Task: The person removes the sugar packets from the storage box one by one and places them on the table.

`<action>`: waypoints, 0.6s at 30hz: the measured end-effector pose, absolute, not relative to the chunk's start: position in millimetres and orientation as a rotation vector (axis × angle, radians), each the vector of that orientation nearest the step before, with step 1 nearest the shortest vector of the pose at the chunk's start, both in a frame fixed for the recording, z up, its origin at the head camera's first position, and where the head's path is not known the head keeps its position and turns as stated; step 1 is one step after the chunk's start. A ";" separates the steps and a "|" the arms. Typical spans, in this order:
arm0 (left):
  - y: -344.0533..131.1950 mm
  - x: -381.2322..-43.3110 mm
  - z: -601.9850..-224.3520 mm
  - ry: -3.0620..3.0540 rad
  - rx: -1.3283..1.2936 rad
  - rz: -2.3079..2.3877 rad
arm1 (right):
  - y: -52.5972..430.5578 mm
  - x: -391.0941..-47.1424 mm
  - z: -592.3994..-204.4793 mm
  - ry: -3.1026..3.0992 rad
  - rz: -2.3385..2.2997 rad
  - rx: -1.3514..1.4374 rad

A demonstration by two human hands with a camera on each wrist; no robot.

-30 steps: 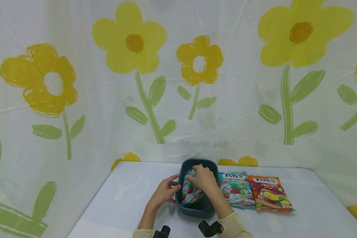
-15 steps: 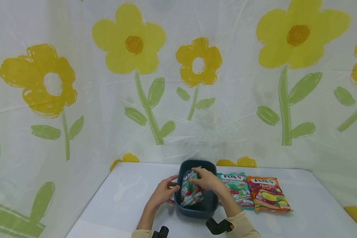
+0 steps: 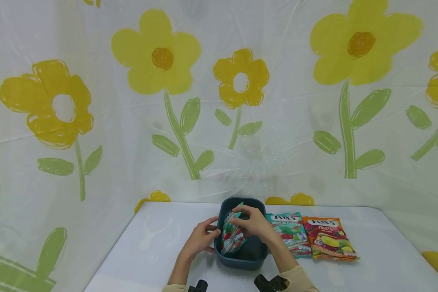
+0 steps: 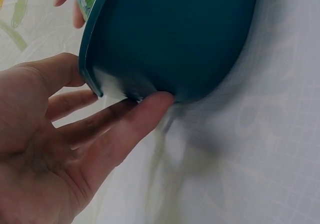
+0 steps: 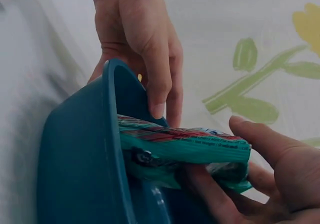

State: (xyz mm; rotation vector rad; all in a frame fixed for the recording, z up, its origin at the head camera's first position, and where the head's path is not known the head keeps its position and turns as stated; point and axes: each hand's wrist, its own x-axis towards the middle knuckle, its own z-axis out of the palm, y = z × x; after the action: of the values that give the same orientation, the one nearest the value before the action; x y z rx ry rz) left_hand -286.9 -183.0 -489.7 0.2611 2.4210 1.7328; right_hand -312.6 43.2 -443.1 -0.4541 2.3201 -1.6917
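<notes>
A dark blue-green plastic bin [image 3: 237,263] stands on the white table. My left hand [image 3: 200,234] is at its left side, holding the rim, with one digit reaching over the edge and the others along the outer wall [image 4: 175,39]. My right hand [image 3: 255,223] reaches into the bin and pinches a green and red candy bag [image 3: 231,237] near its top, between thumb and fingers. That bag [image 5: 185,144] stands on edge, leaning along the bin's left wall. Part of its back lies hidden behind my right fingers.
To the right of the bin lie a teal Fox's Mint Blossom candy bag [image 3: 293,235], partly hidden by my right forearm, and an orange Fox's Fruits bag [image 3: 328,239]. Behind the table [image 3: 142,243] hangs a white sheet [image 3: 288,162] printed with yellow flowers.
My right hand and forearm have shifted slightly right. The candy bag in the bin has turned more on edge and shows less of its front. My left hand keeps its place on the bin.
</notes>
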 end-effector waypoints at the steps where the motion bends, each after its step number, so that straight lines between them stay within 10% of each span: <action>1: -182.9 -287.1 -490.0 2.422 0.261 1.733 | 44.0 -313.1 -445.0 2.307 -1.713 -0.449; 18: -181.1 -288.8 -491.2 2.416 0.214 1.737 | 58.6 -316.0 -456.2 2.203 -1.899 -0.431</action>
State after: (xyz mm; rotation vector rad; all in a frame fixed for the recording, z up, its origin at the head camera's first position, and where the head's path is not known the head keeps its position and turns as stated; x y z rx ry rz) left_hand -288.8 -181.1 -491.2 0.2141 2.4159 1.7370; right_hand -316.0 58.6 -456.2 -0.4311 2.2025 -1.8992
